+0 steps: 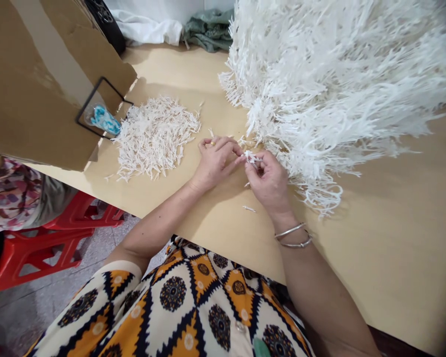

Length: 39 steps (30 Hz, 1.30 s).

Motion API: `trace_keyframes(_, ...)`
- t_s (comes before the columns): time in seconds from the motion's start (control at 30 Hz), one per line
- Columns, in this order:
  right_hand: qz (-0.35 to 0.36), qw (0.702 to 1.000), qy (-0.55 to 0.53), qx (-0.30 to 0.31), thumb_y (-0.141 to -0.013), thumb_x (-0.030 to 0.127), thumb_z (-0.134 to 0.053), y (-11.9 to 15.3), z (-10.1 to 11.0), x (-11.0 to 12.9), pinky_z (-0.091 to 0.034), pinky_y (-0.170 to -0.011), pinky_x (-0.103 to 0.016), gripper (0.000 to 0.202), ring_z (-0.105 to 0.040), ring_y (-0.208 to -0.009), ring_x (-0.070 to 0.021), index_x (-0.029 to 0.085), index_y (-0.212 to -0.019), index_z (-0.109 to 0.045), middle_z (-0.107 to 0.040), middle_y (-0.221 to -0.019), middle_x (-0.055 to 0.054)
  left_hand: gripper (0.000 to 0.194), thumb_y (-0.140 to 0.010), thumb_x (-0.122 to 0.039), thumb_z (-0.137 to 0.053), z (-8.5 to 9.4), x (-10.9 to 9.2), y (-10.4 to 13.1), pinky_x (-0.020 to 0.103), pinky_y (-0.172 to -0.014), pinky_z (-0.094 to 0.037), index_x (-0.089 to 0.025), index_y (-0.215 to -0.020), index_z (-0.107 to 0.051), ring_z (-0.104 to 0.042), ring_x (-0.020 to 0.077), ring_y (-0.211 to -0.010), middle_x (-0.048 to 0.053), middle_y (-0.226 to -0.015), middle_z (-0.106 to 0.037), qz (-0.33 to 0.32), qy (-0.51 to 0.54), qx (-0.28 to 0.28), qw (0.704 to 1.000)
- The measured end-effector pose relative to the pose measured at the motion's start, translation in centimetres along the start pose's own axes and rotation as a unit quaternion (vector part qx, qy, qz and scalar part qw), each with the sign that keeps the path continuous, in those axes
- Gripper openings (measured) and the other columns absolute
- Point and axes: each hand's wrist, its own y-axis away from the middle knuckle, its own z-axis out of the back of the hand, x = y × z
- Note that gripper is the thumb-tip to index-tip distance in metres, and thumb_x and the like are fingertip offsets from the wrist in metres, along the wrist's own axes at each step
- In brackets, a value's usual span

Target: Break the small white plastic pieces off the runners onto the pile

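My right hand is closed around a small clump of white, thin branched pieces, which look like plastic. From the left, my left hand meets the clump with thumb and fingertips pinched at its edge; what exactly sits between those fingertips is too small to make out. Beyond my left hand lies a low pile of short white pieces. A much larger heap of longer white branched strands rises behind and to the right of my right hand. One loose white piece rests on the table near me.
A large cardboard box stands at the left of the table, with a black wire frame and a clear cup with blue-and-white contents beside it. Green cloth lies at the back. Another person sits at left, near red stools.
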Motion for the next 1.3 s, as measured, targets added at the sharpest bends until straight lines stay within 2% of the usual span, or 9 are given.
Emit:
trace_keyframes(0.3,0.017,1.0,0.017,0.007,-0.091,0.025,-0.061,-0.2,0.3,1.0,-0.03,-0.058,-0.034,0.01,-0.033,-0.053,-0.0131,0.025,-0.087,-0.052,-0.035,-0.058,0.009,0.029,-0.116,-0.035,-0.04,-1.1,-1.2,0.0,0.053,-0.118,-0.02,-0.026,-0.109,-0.067,-0.067,0.0217,-0.116,0.003,-0.11,-0.079,0.044,-0.145,-0.025,0.988)
trace_keyframes(0.57,-0.01,0.995,-0.088,0.054,-0.095,0.029,-0.06,-0.6,0.2,1.1,-0.03,-0.059,-0.033,0.01,-0.034,-0.06,-0.0139,0.026,-0.09,-0.052,-0.035,-0.065,0.007,0.027,-0.115,-0.034,-0.04,-1.3,-2.6,-0.1,0.052,-0.114,-0.026,-0.029,-0.111,-0.066,-0.067,0.0208,-0.111,0.001,-0.112,-0.078,0.118,-0.136,-0.025,0.983)
trace_keyframes(0.7,-0.026,0.99,-0.116,0.073,-0.096,0.03,-0.061,-0.3,0.4,1.4,-0.027,-0.058,-0.032,0.014,-0.034,-0.061,-0.0134,0.025,-0.087,-0.052,-0.036,-0.066,0.005,0.019,-0.112,-0.033,-0.047,-1.3,0.3,-0.5,0.05,-0.108,-0.035,-0.027,-0.104,-0.063,-0.066,0.0207,-0.097,0.0,-0.099,-0.075,0.127,-0.085,-0.095,0.984)
trace_keyframes(0.8,-0.048,0.988,-0.124,0.084,-0.096,0.032,-0.063,-0.1,0.6,1.5,-0.026,-0.057,-0.032,0.019,-0.033,-0.06,-0.0124,0.025,-0.083,-0.05,-0.035,-0.067,0.005,0.022,-0.111,-0.04,-0.047,-0.5,4.2,-1.0,0.04,-0.091,-0.045,-0.026,-0.097,-0.055,-0.062,0.0181,-0.08,-0.001,-0.083,-0.066,0.204,0.008,-0.234,0.95)
trace_keyframes(0.87,-0.045,0.985,-0.146,0.079,-0.095,0.034,-0.064,-0.1,0.5,1.3,-0.027,-0.057,-0.031,0.018,-0.033,-0.061,-0.0124,0.025,-0.086,-0.051,-0.035,-0.068,0.005,0.019,-0.11,-0.044,-0.048,0.1,5.8,-1.1,0.039,-0.095,-0.047,-0.027,-0.104,-0.053,-0.063,0.0184,-0.089,0.001,-0.093,-0.067,0.22,0.022,-0.29,0.931)
trace_keyframes(0.97,-0.047,0.978,-0.193,0.063,-0.095,0.035,-0.065,-0.3,0.2,0.7,-0.033,-0.059,-0.03,0.013,-0.041,-0.064,-0.0133,0.026,-0.096,-0.055,-0.043,-0.071,0.005,0.021,-0.105,-0.032,-0.055,0.4,5.7,-1.1,0.043,-0.107,-0.047,-0.027,-0.125,-0.051,-0.061,0.0238,-0.121,0.012,-0.131,-0.064,0.224,0.031,-0.316,0.921)
trace_keyframes(1.1,-0.051,0.97,-0.233,0.041,-0.097,0.03,-0.062,-0.3,0.0,0.0,-0.047,-0.072,-0.031,0.014,-0.058,-0.076,-0.0148,0.027,-0.11,-0.057,-0.061,-0.081,0.003,0.036,-0.097,-0.02,-0.062,0.5,2.9,-0.8,0.051,-0.117,-0.041,-0.025,-0.132,-0.055,-0.046,0.0321,-0.146,0.018,-0.152,-0.05,0.201,-0.023,-0.288,0.936)
trace_keyframes(1.2,-0.046,0.97,-0.237,0.039,-0.1,0.032,-0.062,-0.2,0.1,-0.3,-0.05,-0.074,-0.031,0.013,-0.06,-0.077,-0.0146,0.027,-0.11,-0.057,-0.064,-0.084,0.002,0.017,-0.101,-0.028,-0.061,0.7,0.9,-0.3,0.049,-0.12,-0.037,-0.024,-0.117,-0.065,-0.051,0.0299,-0.14,0.015,-0.145,-0.056,0.102,-0.055,-0.188,0.975)
trace_keyframes(1.3,-0.045,0.972,-0.229,0.034,-0.099,0.036,-0.064,-0.2,0.1,-0.4,-0.049,-0.071,-0.031,0.016,-0.059,-0.075,-0.0142,0.027,-0.111,-0.058,-0.064,-0.085,0.002,0.024,-0.105,-0.046,-0.061,0.5,-0.4,0.1,0.049,-0.119,-0.033,-0.026,-0.115,-0.071,-0.057,0.027,-0.13,0.011,-0.138,-0.065,0.016,-0.051,-0.092,0.994)
